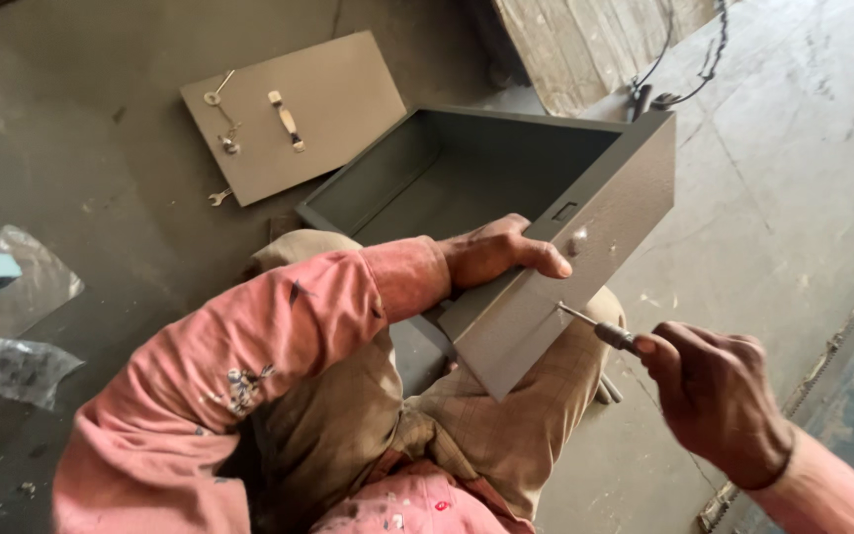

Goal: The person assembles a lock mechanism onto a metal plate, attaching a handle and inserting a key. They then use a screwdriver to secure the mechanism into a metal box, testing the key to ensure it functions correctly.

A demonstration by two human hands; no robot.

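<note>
Posture: person seated on a concrete floor (793,178), grey metal drawer (506,198) propped on the lap, open side away from the body, front panel tilted toward the right hand.
Left hand (501,252): fingers curled over the top edge of the drawer's front panel, thumb on the outer face; closed grip, steadying the drawer.
Right hand (719,396): fist wrapped tightly around the handle of a screwdriver (600,329); handle mostly hidden in the palm.
Screwdriver axis: shaft runs up-left from the right hand; tip touches the front panel's outer face, just below the left-hand fingertips.
Key relation: contact point lies between the two hands, nearer the left; shaft meets the panel at a steep angle.
Panel features: small rectangular slot (564,211) near the upper edge, above the left fingers; whether a screw sits under the tip cannot be told.
Edges: lower panel corner rests on the right thigh; drawer's far corner overhangs the floor.
Open room: bare floor to the right of the right hand.
Nearby: flat grey panel (348,89) on the floor beyond the drawer, carrying a handle (287,121) and small hardware; spanner (219,197) beside it; plastic bag (24,371) far left.
</note>
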